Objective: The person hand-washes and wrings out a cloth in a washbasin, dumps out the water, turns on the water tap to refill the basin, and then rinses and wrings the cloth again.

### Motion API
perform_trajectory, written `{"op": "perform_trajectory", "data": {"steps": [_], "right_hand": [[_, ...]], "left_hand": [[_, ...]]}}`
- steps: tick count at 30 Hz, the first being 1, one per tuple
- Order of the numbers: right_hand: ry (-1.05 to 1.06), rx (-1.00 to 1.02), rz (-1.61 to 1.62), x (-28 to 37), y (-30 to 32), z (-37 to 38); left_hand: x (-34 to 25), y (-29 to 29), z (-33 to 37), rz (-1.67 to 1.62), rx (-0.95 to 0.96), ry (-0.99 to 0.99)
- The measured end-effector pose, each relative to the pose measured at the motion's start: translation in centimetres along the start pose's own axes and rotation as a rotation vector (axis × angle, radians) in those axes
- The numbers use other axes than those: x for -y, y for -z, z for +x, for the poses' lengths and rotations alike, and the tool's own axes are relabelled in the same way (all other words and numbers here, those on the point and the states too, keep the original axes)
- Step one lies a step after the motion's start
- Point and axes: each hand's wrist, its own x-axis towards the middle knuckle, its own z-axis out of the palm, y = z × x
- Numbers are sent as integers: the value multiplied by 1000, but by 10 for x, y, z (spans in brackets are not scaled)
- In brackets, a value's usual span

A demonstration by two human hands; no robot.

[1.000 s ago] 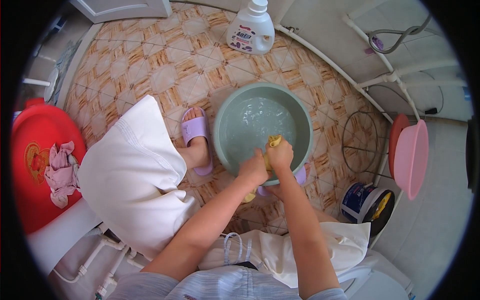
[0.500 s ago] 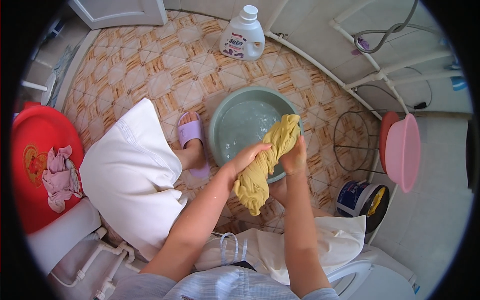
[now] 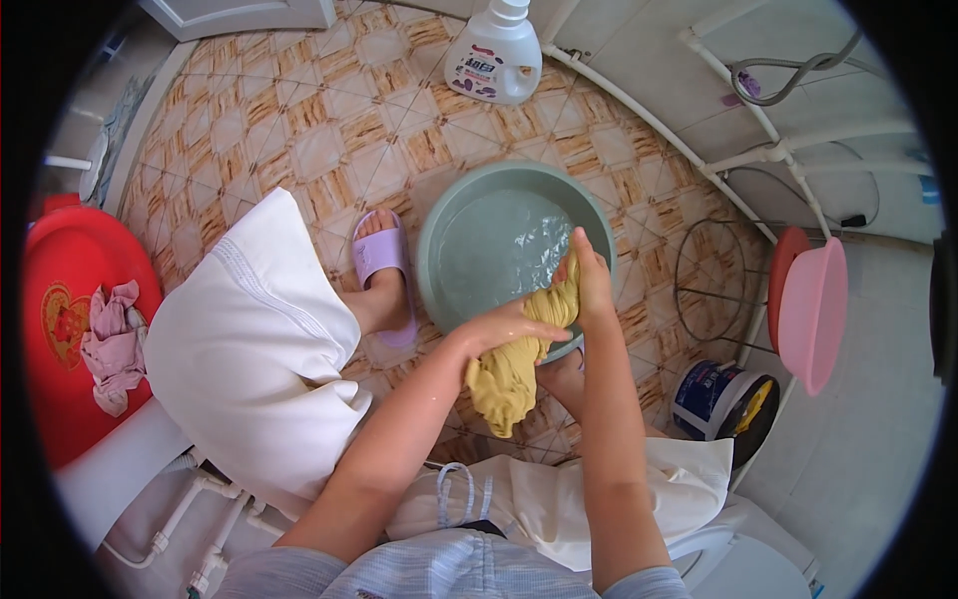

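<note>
A twisted yellow cloth (image 3: pixel 505 384) hangs over the near rim of a grey-green basin (image 3: pixel 436 215) that holds water. My left hand (image 3: pixel 504 327) is wrapped round the middle of the cloth, its thumb reaching across toward the right. At the cloth's far end, my right hand (image 3: pixel 594 280) grips it with the fingers pointing away from me; part of the cloth is hidden behind this hand. The loose lower end of the cloth droops in folds below my left hand, outside the basin.
Beyond the basin stands a white detergent bottle (image 3: pixel 494 60). To the left, a red basin (image 3: pixel 100 240) holds pink clothing (image 3: pixel 113 349). On the right are a wire stand (image 3: pixel 711 285), a pink basin (image 3: pixel 813 314) and a dark bucket (image 3: pixel 707 399). A purple slipper (image 3: pixel 381 255) is on my foot.
My right hand has turned over the cloth's far end and covers more of it. My left hand has slid a little across the cloth, which looks narrower and more tightly twisted.
</note>
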Motion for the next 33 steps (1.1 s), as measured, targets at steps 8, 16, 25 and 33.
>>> {"op": "perform_trajectory", "data": {"steps": [8,16,25,33], "right_hand": [[131,-291,-1062,-67,-2,20],[68,-431,-811,-92,3,3],[343,-787,242,-103,7,-54],[-79,-292,807,-181,42,-58]], "left_hand": [[35,-5,18,945,-557,125],[44,-16,10,1183,-661,158],[-10,19,-6,281,-572,-261],[-23,5,-9,66,-600,-487]]}}
